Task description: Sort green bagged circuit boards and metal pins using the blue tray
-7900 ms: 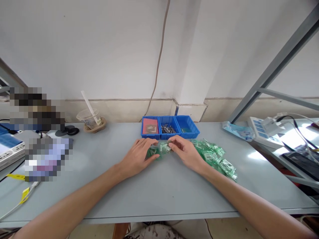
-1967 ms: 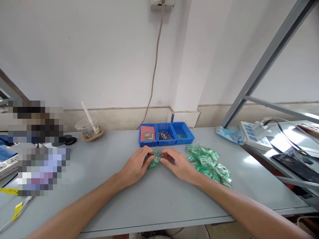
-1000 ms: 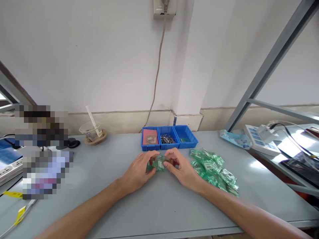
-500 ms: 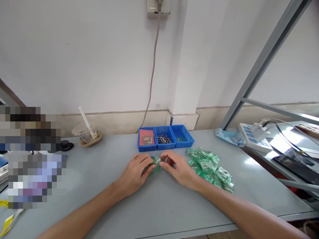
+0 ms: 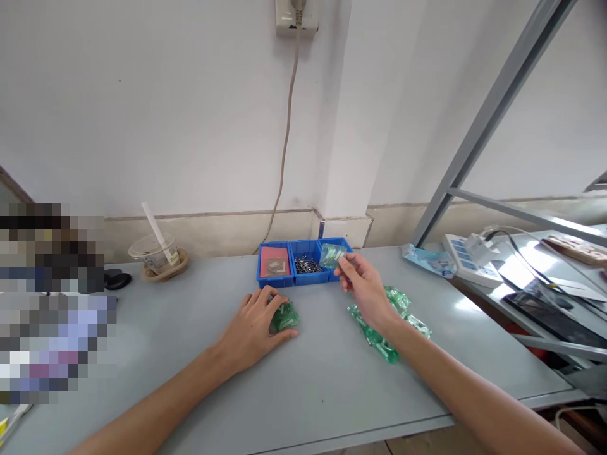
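Note:
My left hand [image 5: 253, 323] rests on the grey table [image 5: 308, 385], its fingers curled over a small stack of green plastic packets [image 5: 284, 316]. My right hand [image 5: 363, 284] is raised above the table and pinches one clear green packet [image 5: 332, 254] just in front of the blue three-compartment tray [image 5: 303, 261]. A loose pile of green packets [image 5: 386, 319] lies on the table under my right forearm. The tray's left bin holds a pink pad, its middle bin small metal parts.
A plastic cup with a straw [image 5: 154, 253] stands at the back left, next to a dark object. A power strip [image 5: 467, 249] and a blue wrapper [image 5: 424, 257] lie at the right, beside a slanted grey metal frame [image 5: 478, 126]. A cable hangs from a wall socket [image 5: 291, 16].
My right hand has left the stack in front of me and risen toward the blue tray with one packet. My left hand stays on the stack.

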A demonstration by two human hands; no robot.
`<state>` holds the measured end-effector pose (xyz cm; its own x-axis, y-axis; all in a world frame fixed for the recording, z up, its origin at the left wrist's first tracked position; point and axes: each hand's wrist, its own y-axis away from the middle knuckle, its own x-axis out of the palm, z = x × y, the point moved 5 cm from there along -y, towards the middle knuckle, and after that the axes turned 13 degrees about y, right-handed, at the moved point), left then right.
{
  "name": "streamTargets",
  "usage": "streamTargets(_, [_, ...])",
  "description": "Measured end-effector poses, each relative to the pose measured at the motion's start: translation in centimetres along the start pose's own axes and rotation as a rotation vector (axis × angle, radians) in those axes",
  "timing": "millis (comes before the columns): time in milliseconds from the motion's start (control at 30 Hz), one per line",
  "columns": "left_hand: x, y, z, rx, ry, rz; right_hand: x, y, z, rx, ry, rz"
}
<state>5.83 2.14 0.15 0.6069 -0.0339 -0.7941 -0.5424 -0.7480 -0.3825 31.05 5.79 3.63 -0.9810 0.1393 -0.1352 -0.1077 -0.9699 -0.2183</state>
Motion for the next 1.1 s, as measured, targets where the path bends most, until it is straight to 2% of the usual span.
streamTargets(200, [0.1, 0.0, 0.3, -0.005, 0.024, -0.02, -2.2, -0.9, 0.2, 0.041, -0.163, -0.12])
streamTargets(367, [0.0, 0.0, 0.5, -0.008, 0.062, 0.0, -1.3, -0.1, -1.8, 0.299, -0.199, -0.079])
streamTargets(433, [-0.1, -0.1, 0.5, -0.017, 0.071, 0.005, -0.6, 0.5, -2.2, 0.326, -0.137, -0.062])
streamTargets(500, [-0.2, -0.1, 0.4, -0.017, 0.079, 0.002, 0.5, 1.0, -2.0, 0.251, -0.005, -0.005])
streamTargets(667, [-0.4, -0.3, 0.5, -0.022, 0.123, -0.017, 3.4, 2.5, -0.8, -0.104, 0.406, 0.296])
streamTargets(800, [-0.2, -0.5, 0.9, -0.065, 0.197, 0.017, 4.4, 3.7, -0.3, -0.3, 0.631, 0.421])
streamTargets(933, [-0.5, -0.7, 1.0, -0.112, 0.324, -0.008, 4.8, 4.1, -0.3, -0.407, 0.747, 0.481])
streamTargets(1100, [-1.1, -0.5, 0.1, -0.116, 0.434, -0.095, 5.0, 4.2, -0.5, -0.42, 0.736, 0.537])
